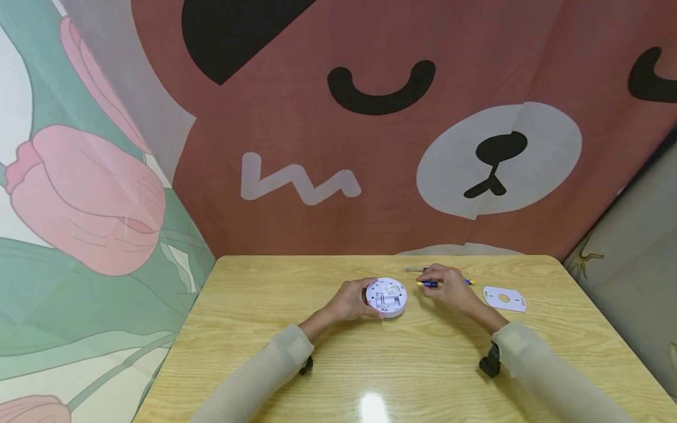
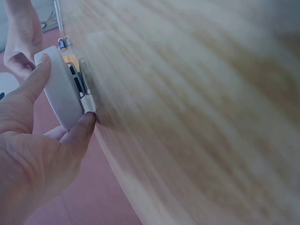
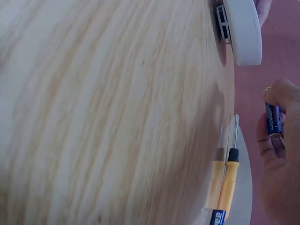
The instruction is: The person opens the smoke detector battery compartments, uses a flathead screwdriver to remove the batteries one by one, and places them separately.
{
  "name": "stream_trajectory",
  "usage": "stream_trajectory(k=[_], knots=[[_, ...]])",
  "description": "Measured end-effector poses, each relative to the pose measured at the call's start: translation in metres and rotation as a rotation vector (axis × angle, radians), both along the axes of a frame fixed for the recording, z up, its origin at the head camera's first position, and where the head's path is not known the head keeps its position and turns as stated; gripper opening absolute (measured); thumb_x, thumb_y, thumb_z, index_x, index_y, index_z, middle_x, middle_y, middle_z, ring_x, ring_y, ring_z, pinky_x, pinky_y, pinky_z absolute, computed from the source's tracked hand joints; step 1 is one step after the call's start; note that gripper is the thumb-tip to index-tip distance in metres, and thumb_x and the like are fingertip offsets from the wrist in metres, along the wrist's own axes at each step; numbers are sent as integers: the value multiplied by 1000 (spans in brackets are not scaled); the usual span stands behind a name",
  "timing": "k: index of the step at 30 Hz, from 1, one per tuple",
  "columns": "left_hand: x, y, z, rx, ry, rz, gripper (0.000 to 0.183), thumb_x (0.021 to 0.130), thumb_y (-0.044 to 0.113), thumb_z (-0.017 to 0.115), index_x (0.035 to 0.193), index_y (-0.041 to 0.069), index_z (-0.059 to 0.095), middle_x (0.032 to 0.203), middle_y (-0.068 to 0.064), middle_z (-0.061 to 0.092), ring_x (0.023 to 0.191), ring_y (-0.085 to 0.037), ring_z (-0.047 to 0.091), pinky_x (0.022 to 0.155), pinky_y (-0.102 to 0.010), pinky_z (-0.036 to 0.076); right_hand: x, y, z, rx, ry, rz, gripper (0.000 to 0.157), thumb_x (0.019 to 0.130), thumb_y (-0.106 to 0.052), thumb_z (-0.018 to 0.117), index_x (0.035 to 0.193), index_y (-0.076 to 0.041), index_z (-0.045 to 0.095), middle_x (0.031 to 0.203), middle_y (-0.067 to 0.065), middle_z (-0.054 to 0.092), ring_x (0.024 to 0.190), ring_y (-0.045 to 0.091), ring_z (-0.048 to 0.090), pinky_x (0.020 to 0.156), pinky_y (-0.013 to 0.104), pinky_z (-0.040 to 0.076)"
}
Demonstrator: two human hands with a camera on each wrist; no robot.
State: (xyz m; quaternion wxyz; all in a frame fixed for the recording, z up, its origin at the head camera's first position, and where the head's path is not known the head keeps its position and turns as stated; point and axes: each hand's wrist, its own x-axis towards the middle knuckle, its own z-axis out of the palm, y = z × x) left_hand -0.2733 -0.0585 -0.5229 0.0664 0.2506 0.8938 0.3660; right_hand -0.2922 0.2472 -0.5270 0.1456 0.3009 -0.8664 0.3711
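Observation:
My left hand [image 1: 348, 301] grips a round white smoke alarm [image 1: 394, 311] by its left edge, thumb on the near side and fingers on the far side. In the head view its back faces up, showing a battery compartment [image 1: 388, 301]. To the right, my right hand [image 1: 451, 289] pinches a blue battery [image 3: 273, 120] with a gold end, held apart from the alarm. The left wrist view shows the alarm's white casing [image 2: 56, 89] between thumb and fingers.
Behind the right hand lies a screwdriver [image 3: 228, 185] with an orange handle. Another blue battery [image 1: 469, 282] lies beside it. A white mounting plate [image 1: 505, 298] with a central hole rests farther right on the wooden table [image 1: 275, 352]. A printed cloth [image 1: 296, 129] hangs behind.

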Motion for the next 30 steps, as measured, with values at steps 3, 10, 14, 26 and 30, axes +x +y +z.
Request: stream_trajectory(k=[3,10,14,26,30], knots=[[-1,0,0,-1,2,2,95,73,30,101,153,6,55,148,-10,64,136,-22,59,115,-36,47,-2,2,-1,2,3,2,20,82,6,86,101,-2,84,101,4,76,81,16,69,65,27,55],[-1,-1,0,6,1,0,96,72,29,101,153,5,55,149,-11,63,137,-23,59,116,-36,47,-7,6,-6,35,4,-23,21,83,5,86,102,-3,84,99,2,76,85,18,70,69,29,57],[0,-1,0,13,5,-7,95,73,28,101,153,4,55,148,-11,64,136,-23,60,115,-35,47,-10,8,-8,53,-3,-35,21,82,6,86,101,-3,84,99,2,76,85,18,70,69,29,57],[1,-1,1,20,2,-14,95,73,28,101,153,4,54,149,-12,62,138,-24,58,117,-35,46,-18,15,-13,120,10,-63,20,83,4,86,101,-2,84,96,4,74,83,16,69,70,31,58],[0,-1,2,18,-4,-12,96,73,29,100,154,4,53,150,-12,62,139,-25,57,118,-37,45,-23,18,-15,147,28,-58,20,83,2,86,102,-2,84,95,4,75,80,15,69,67,32,57]])
